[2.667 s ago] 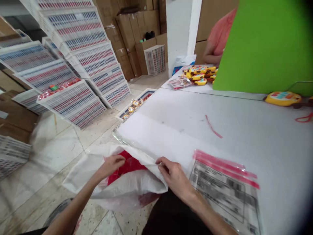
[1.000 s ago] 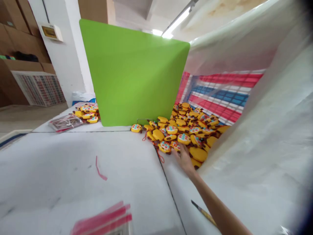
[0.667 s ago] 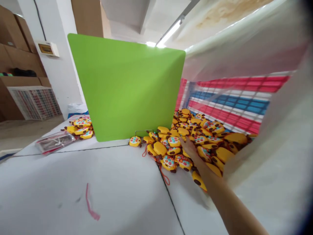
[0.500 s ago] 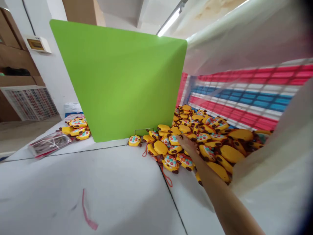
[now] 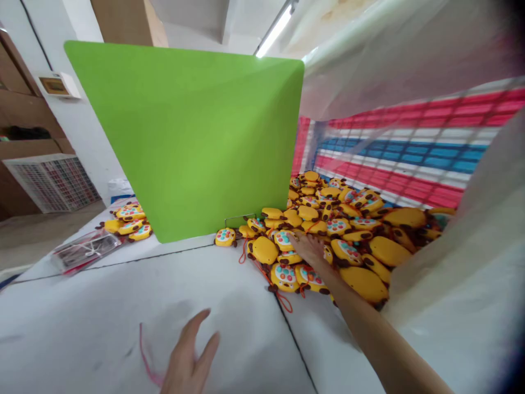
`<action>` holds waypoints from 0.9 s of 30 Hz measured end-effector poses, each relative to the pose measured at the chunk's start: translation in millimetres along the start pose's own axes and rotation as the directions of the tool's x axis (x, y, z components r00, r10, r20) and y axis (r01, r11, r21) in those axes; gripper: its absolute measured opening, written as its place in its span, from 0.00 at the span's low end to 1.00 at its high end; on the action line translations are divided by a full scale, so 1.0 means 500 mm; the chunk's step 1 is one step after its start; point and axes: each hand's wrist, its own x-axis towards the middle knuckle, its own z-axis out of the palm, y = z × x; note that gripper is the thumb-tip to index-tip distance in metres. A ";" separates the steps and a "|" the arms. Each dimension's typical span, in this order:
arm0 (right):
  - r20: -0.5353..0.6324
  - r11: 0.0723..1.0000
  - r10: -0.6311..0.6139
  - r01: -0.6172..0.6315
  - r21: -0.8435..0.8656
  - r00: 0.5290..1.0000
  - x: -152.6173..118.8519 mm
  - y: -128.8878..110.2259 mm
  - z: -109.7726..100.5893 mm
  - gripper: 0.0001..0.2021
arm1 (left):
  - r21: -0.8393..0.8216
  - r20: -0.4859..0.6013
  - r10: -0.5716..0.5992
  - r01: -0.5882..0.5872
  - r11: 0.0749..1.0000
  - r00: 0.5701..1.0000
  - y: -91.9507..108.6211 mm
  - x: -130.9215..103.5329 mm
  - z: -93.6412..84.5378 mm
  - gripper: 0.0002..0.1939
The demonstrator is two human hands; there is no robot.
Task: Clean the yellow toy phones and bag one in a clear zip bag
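Where the head view shows yellow toys (image 5: pixel 388 251) heaped right of centre, your right hand (image 5: pixel 309 249) lies palm-down on the pile, its fingers against the near toys; whether they grip one cannot be told. At lower centre, your left hand (image 5: pixel 184 361) holds nothing, thumb and forefinger wide over the white table (image 5: pixel 229 334), while the upright green panel (image 5: pixel 197 137) at upper centre probably serves to bound the heap.
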 end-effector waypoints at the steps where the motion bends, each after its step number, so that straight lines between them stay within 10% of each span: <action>1: -0.005 1.000 -0.014 0.014 -0.002 1.000 -0.005 -0.001 -0.001 0.28 | -0.132 0.054 -0.031 0.038 0.991 0.998 0.025 0.059 0.037 0.23; 7: -0.047 0.995 -0.100 0.099 -0.024 0.994 -0.027 0.001 0.005 0.26 | -0.369 0.087 -0.094 0.120 0.922 0.992 0.169 0.306 0.203 0.23; 13: -0.099 0.984 -0.179 0.177 -0.024 0.979 -0.043 0.000 0.018 0.24 | -0.407 0.214 -0.267 0.334 0.850 0.940 0.170 0.363 0.270 0.10; 17: -0.077 0.962 -0.271 0.273 0.019 0.960 -0.084 -0.026 -0.001 0.21 | -0.495 0.170 -0.299 0.344 0.798 0.939 0.136 0.288 0.209 0.14; 21: -0.053 0.905 -0.418 0.421 0.068 0.907 -0.193 -0.019 -0.075 0.19 | -0.543 0.096 -0.397 0.382 0.748 0.913 0.074 0.168 0.075 0.14; 27: 0.150 0.865 -0.503 0.496 0.079 0.851 -0.477 0.183 -0.106 0.13 | -0.729 0.074 -0.610 0.460 0.506 0.789 -0.031 -0.004 -0.105 0.10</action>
